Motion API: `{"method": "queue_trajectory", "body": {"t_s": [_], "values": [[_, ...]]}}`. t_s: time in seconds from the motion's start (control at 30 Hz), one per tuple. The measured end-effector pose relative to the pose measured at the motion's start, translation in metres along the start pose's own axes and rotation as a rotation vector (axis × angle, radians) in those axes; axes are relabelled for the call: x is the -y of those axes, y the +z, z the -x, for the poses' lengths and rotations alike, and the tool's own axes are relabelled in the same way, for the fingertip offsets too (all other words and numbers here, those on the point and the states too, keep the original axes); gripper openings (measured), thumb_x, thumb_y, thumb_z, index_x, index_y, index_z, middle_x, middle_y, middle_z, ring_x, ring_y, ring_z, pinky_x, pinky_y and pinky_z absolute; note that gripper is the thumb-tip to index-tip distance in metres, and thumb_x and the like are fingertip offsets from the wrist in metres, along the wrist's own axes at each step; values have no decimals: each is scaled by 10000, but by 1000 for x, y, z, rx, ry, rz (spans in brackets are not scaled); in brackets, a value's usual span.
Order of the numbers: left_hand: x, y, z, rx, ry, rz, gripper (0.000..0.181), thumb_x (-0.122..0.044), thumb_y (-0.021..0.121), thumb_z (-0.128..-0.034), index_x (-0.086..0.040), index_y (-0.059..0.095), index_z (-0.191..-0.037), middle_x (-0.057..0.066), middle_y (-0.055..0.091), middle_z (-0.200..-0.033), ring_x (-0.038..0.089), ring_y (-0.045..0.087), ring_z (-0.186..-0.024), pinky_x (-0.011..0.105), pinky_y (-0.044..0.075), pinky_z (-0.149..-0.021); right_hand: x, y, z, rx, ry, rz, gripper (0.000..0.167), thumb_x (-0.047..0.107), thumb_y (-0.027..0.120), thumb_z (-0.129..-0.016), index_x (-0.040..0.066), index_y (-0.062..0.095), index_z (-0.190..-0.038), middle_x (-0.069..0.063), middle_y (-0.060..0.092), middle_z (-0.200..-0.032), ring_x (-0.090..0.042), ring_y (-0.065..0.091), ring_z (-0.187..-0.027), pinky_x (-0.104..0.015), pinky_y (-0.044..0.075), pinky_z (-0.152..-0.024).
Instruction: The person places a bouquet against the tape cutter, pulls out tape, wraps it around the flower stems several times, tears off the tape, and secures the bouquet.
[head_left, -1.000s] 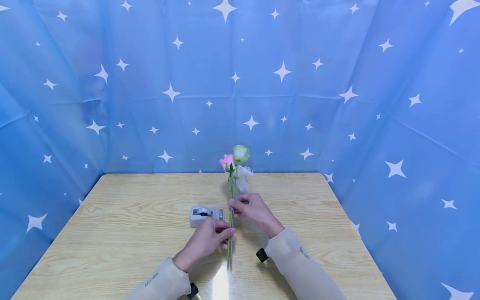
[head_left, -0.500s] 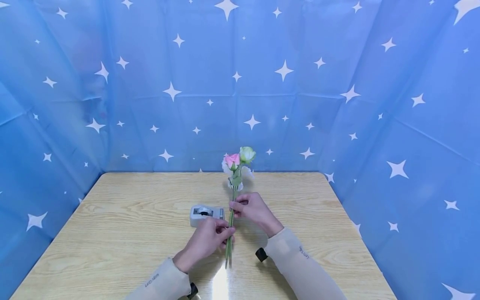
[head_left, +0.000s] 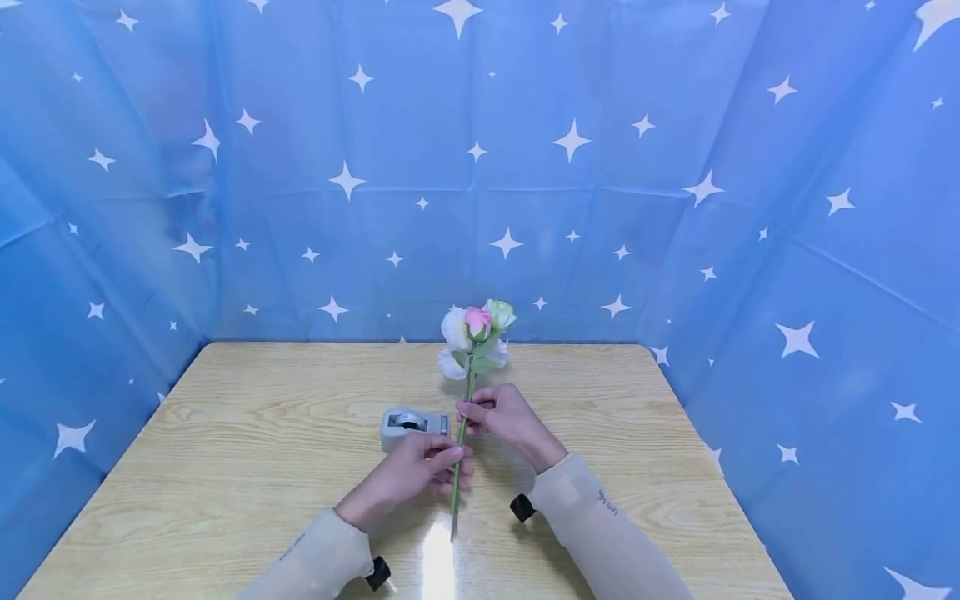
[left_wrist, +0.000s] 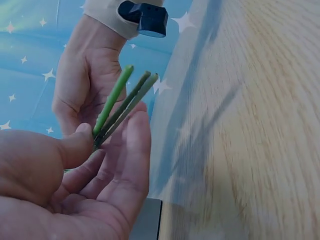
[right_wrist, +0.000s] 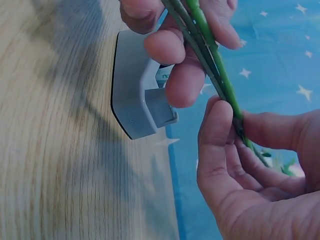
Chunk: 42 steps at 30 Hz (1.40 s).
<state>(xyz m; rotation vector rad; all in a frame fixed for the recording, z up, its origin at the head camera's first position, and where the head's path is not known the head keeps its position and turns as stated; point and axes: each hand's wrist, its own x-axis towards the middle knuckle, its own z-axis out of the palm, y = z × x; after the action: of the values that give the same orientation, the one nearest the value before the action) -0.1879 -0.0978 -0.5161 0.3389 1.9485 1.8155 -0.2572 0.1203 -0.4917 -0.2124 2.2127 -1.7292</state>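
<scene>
A small bunch of flowers is held between both hands over the table: a pink rose [head_left: 477, 323], a pale green bloom [head_left: 500, 313] and white blooms [head_left: 453, 329]. Just below the leaves, my right hand [head_left: 512, 421] pinches the green stems [right_wrist: 220, 75] between thumb and fingers. Lower down, my left hand [head_left: 416, 468] has its thumb and fingers round the same stems. Three cut stem ends [left_wrist: 130, 70] stick out past the left thumb in the left wrist view, slightly fanned. The right wrist view shows the stems gathered tightly at the right fingertips.
A grey-white tape dispenser [head_left: 401, 427] stands on the wooden table [head_left: 285, 400], just behind my left hand. Blue cloth with white stars [head_left: 420, 225] hangs round the back and sides. Black cameras [head_left: 522, 507] are strapped at both wrists.
The bunch has turned in my fingers: the pink rose and green bloom have shifted right, and white petals now show at the left. My left hand has moved slightly; the right stays nearly in place.
</scene>
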Motion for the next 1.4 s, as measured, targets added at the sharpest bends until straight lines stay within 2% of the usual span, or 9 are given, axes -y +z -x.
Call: {"method": "queue_trajectory", "body": {"t_s": [0.2, 0.43, 0.57, 0.7, 0.87, 0.97, 1.13, 1.4], "values": [[0, -1, -2, -28, -10, -6, 330, -197, 695, -1194, 85, 771, -1348, 241, 862, -1185, 276, 879, -1022, 353, 750, -902, 1, -1, -1, -1, 9, -10, 323, 182, 777, -1146, -113, 791, -1279, -80, 846, -990, -146, 800, -850, -349, 732, -937], [-1, 2, -1, -62, 31, -40, 310, -182, 728, -1175, 95, 801, -1295, 252, 866, -1120, 138, 835, -888, 319, 742, -819, 1, 0, -1, 6, 11, -16, 343, 192, 775, -1150, -123, 784, -1284, -83, 847, -999, -117, 798, -843, -360, 735, -940], [-1, 2, -1, -80, 62, -92, 293, -172, 728, -1174, 93, 819, -1258, 246, 872, -1086, 87, 801, -840, 333, 743, -798, 0, 1, -1, 9, 10, -19, 350, 211, 775, -1152, -117, 786, -1271, -115, 854, -1038, -96, 792, -834, -361, 736, -937], [1, 2, -1, -102, 89, -147, 276, -178, 742, -1166, 73, 841, -1223, 220, 880, -1049, 88, 788, -809, 355, 741, -760, 0, 2, 0, 14, 8, -18, 347, 229, 770, -1157, -103, 797, -1255, -143, 858, -1076, -105, 796, -851, -361, 738, -941], [2, 2, -1, -130, 102, -202, 253, -192, 766, -1151, 40, 862, -1179, 203, 880, -1019, 108, 782, -774, 348, 724, -709, 1, 1, 4, 38, 9, -13, 371, 243, 743, -1175, -113, 789, -1266, -104, 834, -1037, -135, 796, -886, -352, 738, -931], [2, 2, 0, -148, 114, -244, 237, -191, 770, -1147, 24, 871, -1157, 174, 884, -1003, 110, 791, -760, 345, 723, -705, 1, 1, 5, 48, 10, -11, 396, 244, 735, -1179, -132, 773, -1297, -97, 827, -1022, -150, 805, -902, -387, 742, -952], [2, 4, 0, -187, 127, -324, 212, -190, 784, -1139, -4, 886, -1145, 119, 893, -978, 103, 792, -747, 358, 725, -705, 1, 3, 6, 28, 11, -7, 369, 216, 751, -1167, -121, 775, -1314, -123, 838, -1035, -166, 820, -903, -407, 746, -956], [2, 4, -1, -228, 154, -393, 180, -194, 828, -1110, -32, 906, -1109, 106, 893, -938, 188, 808, -703, 260, 652, -592, 1, 6, 3, 7, 10, 15, 279, 186, 784, -1142, -74, 812, -1239, -98, 835, -961, -140, 801, -828, -416, 748, -935]]}}
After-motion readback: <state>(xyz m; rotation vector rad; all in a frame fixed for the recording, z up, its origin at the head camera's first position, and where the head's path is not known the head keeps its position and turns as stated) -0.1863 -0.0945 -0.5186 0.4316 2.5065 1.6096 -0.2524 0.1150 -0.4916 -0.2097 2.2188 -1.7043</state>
